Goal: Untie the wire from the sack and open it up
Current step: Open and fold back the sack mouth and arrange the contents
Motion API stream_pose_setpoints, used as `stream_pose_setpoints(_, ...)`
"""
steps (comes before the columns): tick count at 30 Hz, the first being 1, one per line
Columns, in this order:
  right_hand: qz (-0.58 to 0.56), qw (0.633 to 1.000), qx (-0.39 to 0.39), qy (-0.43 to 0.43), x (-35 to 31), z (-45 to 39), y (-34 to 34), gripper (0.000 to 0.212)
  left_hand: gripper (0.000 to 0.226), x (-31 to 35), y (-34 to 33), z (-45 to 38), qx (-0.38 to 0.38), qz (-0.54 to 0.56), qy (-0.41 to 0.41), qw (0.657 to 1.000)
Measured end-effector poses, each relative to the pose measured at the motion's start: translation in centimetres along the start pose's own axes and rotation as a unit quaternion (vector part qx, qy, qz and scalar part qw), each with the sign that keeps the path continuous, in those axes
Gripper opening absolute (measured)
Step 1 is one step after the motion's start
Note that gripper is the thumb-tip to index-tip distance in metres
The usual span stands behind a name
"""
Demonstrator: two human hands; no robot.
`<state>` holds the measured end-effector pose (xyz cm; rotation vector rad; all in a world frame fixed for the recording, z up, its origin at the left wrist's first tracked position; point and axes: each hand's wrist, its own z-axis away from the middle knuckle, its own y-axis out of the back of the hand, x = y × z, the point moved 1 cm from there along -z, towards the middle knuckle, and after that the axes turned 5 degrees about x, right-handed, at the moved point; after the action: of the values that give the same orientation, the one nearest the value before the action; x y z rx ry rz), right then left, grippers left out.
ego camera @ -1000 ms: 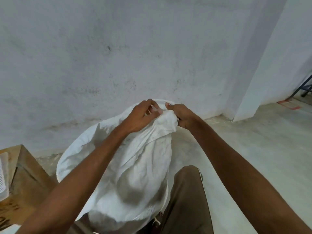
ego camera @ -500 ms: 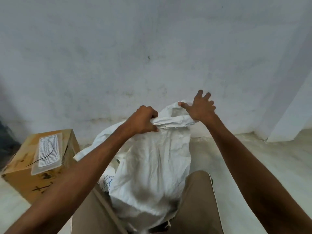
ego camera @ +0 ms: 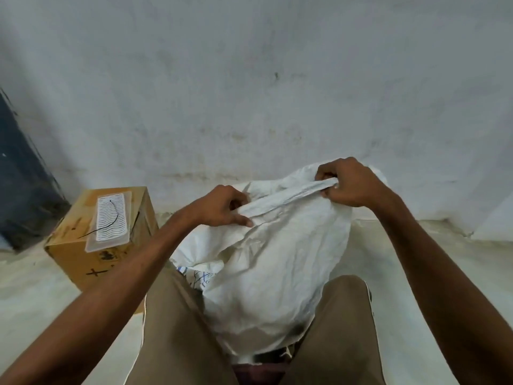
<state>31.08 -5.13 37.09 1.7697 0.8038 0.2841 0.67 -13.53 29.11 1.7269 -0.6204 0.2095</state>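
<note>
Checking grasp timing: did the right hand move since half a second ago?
Yes. The right hand was open with fingers spread above the sack's rim; it has come down and now grips the rolled rim, opposite the left hand.

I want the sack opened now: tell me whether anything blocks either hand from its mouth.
Nothing visible does. The left hand and right hand both grip the sack at its rolled rim.

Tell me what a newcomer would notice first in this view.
First, the white sack in the centre, standing between the person's knees, its rolled top edge stretched between the left hand and right hand, which both grip it. Next, the cardboard box on the floor at left, with a thin black wire lying on its top.
</note>
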Motion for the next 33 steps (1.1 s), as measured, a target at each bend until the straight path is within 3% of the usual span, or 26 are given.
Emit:
stream_pose_setpoints(3,-0.003,0.997,-0.053,0.063,-3.8,0.6,-2.6,0.044,0.036,0.1,0.4,0.8,0.072,0.054,0.0,0.996)
stream_pose_setpoints(6,0.003,0.994,-0.026,0.108,-7.7,0.0,-4.6,0.035,0.031,1.6,0.6,1.1,0.093,0.082,-0.025,0.992)
stream_pose_setpoints(9,-0.002,0.996,-0.026,0.086,-7.5,-0.9,-4.5,0.024,0.035,0.1,1.3,1.9,0.047,0.089,-0.008,0.995)
stream_pose_setpoints(12,0.016,0.998,-0.048,0.048,-5.8,-1.2,-3.8,0.029,0.043,-3.2,2.1,3.0,-0.007,-0.012,-0.007,1.0)
stream_pose_setpoints(14,0.02,0.997,-0.063,0.038,-5.9,-1.4,-3.9,0.024,0.027,-4.7,2.4,3.1,0.031,-0.056,-0.024,0.998)
stream_pose_setpoints(18,0.004,0.993,-0.097,0.062,-10.2,-2.0,-5.9,0.046,0.014,-4.2,2.8,2.5,0.136,-0.046,-0.048,0.989)
stream_pose_setpoints(21,0.012,0.994,-0.062,0.089,-12.8,-2.9,-7.6,0.029,0.019,-3.9,3.1,2.5,0.175,-0.058,-0.071,0.98)
stream_pose_setpoints(23,-0.005,0.997,-0.029,0.073,-13.1,-3.5,-7.7,0.02,0.028,-5.2,3.5,3.4,0.164,-0.022,-0.03,0.986)
stream_pose_setpoints(26,-0.034,0.997,-0.006,0.067,-12.9,-3.6,-8.3,0.016,0.053,-7.9,3.8,5.2,0.063,-0.03,0.033,0.997)
stream_pose_setpoints(28,-0.07,0.996,0.001,0.061,-13.0,-3.6,-8.9,0.015,0.043,-9.0,3.8,5.9,0.064,-0.04,0.051,0.996)
stream_pose_setpoints(30,-0.096,0.993,-0.021,0.06,-13.3,-3.6,-9.2,0.019,0.031,-9.3,3.8,6.1,0.105,-0.073,0.045,0.991)
stream_pose_setpoints(33,-0.138,0.978,-0.128,0.092,-13.5,-3.9,-8.6,0.023,0.031,-8.8,3.6,6.0,0.115,-0.139,0.023,0.983)
